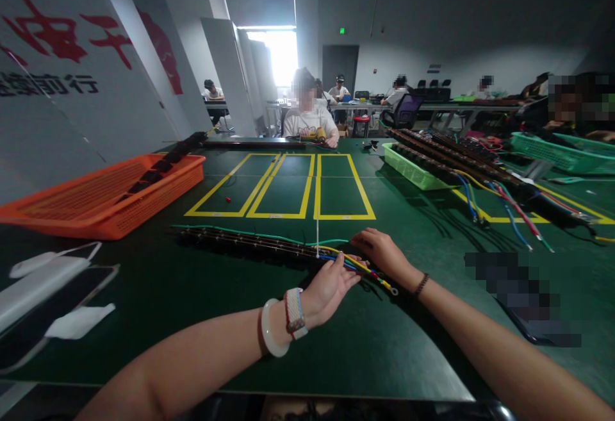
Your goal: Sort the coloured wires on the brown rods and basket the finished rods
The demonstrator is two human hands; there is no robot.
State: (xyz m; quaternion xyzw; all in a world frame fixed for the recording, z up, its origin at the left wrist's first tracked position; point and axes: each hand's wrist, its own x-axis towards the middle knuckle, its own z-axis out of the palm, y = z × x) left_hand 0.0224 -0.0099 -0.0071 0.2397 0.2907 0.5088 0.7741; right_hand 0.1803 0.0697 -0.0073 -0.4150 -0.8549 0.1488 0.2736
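A long, dark wiring strip (pixel 250 241) lies across the green table, with coloured wires coming out of its right end. My left hand (pixel 331 289) is closed around the wire bundle (pixel 358 264), thumb on top and fingers beneath. One yellow wire there ends in a ring terminal (pixel 394 291). A thin white cable tie (pixel 318 235) stands upright from the strip, just left of my left thumb. Along the far side of the strip runs a loose green wire (pixel 288 238); my right hand (pixel 382 251) pinches its right end with curled fingers.
At left stands an orange basket (pixel 158 193) with a dark strip leaning in it. Yellow taped rectangles (pixel 310 197) mark the table ahead. A green basket (pixel 418 174) under several wired strips is at right, near a dark phone-like object (pixel 523 318). A person (pixel 307 116) sits opposite.
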